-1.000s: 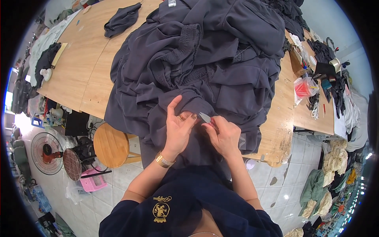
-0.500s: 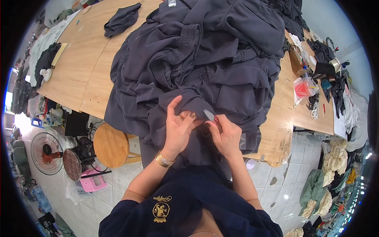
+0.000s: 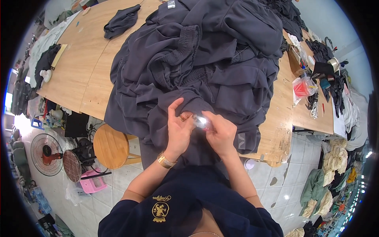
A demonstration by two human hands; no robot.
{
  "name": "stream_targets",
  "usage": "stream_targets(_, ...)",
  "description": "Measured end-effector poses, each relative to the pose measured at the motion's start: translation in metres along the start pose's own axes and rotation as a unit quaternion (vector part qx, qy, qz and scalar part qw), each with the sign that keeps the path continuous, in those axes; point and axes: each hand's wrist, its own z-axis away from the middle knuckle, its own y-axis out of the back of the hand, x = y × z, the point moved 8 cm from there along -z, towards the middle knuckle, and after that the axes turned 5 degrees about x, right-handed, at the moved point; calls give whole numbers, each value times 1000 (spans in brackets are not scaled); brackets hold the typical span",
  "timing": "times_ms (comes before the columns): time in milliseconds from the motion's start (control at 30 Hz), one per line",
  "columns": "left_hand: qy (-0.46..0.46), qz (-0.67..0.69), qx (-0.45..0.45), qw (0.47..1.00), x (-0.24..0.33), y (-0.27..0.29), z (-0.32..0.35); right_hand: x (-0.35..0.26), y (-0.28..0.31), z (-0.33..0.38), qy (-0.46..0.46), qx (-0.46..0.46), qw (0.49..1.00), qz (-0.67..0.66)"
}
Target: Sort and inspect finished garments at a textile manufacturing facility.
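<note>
A large heap of dark grey garments (image 3: 244,83) with gathered elastic waistbands lies in front of me. At its near edge my left hand (image 3: 179,128) pinches a fold of a dark grey garment (image 3: 191,103), forefinger raised away from the cloth. My right hand (image 3: 222,134) is closed round small thread snips (image 3: 201,121), whose blade catches a bright glare. The blade lies right beside my left thumb, against the fold. My palm and the glare hide most of the snips and any thread there.
The heap rests on a wooden table (image 3: 75,65), with one small dark piece (image 3: 122,20) farther left. A round wooden stool (image 3: 111,146) and a fan (image 3: 46,154) stand at left. On the right are a red-filled plastic bag (image 3: 303,87) and piled cream and green cloth (image 3: 316,185).
My right hand has turned and shifted slightly left, bringing the snips closer to my left thumb; their blade now glares. The left hand has barely moved.
</note>
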Motion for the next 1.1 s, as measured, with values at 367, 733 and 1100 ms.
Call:
stream_targets(367,41,56,31,997,-1,-3,-3,16,3,22,-162,60,968,-181)
stream_targets(733,50,14,6,999,-5,-1,-2,0,0,12,-8,63,996,-69)
stream_targets(1100,120,107,47,986,-3,-10,-1,23,2,28,-184,71,969,-150)
